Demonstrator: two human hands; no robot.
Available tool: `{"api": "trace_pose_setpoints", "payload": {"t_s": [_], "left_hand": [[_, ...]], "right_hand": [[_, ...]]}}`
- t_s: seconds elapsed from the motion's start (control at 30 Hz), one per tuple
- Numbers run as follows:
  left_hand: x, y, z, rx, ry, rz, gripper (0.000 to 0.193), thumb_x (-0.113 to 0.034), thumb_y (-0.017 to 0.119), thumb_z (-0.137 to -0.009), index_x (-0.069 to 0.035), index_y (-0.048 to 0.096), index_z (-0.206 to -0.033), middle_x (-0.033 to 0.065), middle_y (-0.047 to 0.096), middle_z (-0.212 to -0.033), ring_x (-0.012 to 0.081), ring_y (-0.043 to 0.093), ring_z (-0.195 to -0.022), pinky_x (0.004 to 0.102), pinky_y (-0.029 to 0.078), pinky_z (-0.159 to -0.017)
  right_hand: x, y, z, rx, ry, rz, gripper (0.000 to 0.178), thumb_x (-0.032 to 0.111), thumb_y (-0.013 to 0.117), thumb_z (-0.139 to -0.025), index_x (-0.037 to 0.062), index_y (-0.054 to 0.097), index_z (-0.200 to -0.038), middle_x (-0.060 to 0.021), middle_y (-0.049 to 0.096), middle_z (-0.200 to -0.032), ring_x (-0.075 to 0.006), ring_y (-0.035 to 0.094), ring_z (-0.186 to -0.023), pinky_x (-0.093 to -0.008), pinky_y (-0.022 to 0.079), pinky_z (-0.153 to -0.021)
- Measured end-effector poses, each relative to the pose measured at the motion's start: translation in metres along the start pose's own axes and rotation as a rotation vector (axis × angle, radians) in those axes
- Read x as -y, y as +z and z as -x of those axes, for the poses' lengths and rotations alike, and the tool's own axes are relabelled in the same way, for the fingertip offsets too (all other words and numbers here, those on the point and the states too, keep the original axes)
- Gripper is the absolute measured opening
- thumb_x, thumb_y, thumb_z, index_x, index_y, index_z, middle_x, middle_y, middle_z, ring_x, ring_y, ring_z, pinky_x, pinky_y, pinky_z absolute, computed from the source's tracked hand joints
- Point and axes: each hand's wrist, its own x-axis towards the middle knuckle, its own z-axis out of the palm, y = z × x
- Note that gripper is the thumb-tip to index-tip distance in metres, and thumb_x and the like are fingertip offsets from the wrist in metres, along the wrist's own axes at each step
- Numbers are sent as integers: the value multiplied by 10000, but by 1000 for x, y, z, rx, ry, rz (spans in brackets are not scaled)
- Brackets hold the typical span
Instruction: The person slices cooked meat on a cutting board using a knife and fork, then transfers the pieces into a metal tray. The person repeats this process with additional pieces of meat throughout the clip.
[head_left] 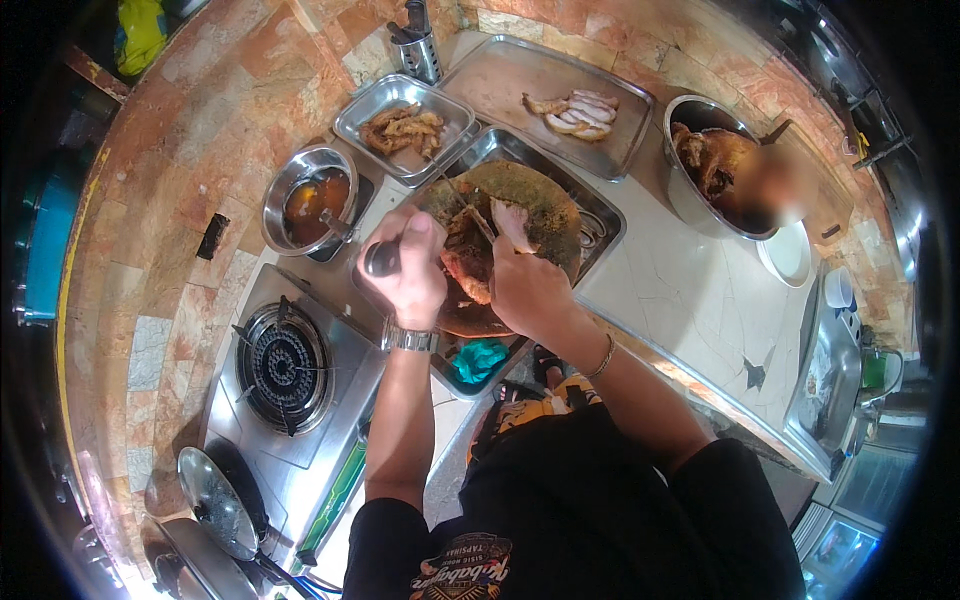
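A round wooden chopping block stands in a steel tray, with browned roasted meat on it. My left hand is closed in a fist round a black-handled knife. The handle's butt points up, and the blade is mostly hidden or blurred. Curled at the right edge of the meat is my right hand, its fingers closed against the meat. A narrow strip rises from its fingertips; I cannot make out what it is. Beyond them lies a pale slice of meat.
Behind are a pan of fried pieces, a tray with sliced meat and a sauce pot. A large pot of roasted meat stands right. A gas burner is at left, a teal cloth near my body.
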Motion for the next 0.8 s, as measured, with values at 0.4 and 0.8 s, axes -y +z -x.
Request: {"api": "trace_pose_setpoints", "payload": {"t_s": [0.4, 0.8], "left_hand": [[28, -2, -11, -8, -169, 12, 253, -50, 615, -872, -66, 435, -695, -30, 378, -588, 74, 330, -486, 260, 244, -451], [26, -5, -8, -27, -127, -4, 270, -40, 613, -865, -79, 416, -685, -21, 349, -571, 94, 300, -480, 291, 238, -454]], "right_hand": [[27, -49, -9, 120, -68, 83, 205, 107, 536, -858, -49, 539, -991, -260, 689, -855, -402, 708, -791, -499, 571, -707], [8, -46, 7, 270, -4, 49, 249, 100, 537, -847, -75, 517, -1021, -290, 678, -875, -453, 689, -831, -518, 558, -735]]}}
